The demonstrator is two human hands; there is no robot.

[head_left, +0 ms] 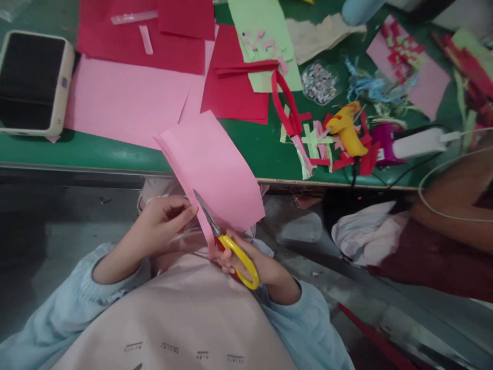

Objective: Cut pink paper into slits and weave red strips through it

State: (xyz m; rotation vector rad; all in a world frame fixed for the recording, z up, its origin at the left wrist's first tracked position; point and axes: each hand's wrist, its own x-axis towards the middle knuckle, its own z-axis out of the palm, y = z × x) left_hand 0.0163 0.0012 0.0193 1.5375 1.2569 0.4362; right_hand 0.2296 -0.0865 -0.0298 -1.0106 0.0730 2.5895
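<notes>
Our left hand [162,226] is closed in a pinch, thumb and fingertips gripping the left edge of a pink paper [215,169]. Our right hand [256,264] is wrapped through the yellow loops of the scissors [231,246]. Their blades point up and left into the sheet's lower edge, beside a narrow strip that hangs down. The paper stands tilted above our lap, its top overlapping the near edge of the green desk [250,149]. On the desk behind it lie a large pink sheet [127,100] and red sheets [234,82], with a light green sheet [265,31] toward the far edge. A pale device with a dark screen [33,82] sits at the left end. A yellow glue gun [346,131] lies among paper scraps near the right end of the near edge, and another person's arm [454,195] shows beyond it.
</notes>
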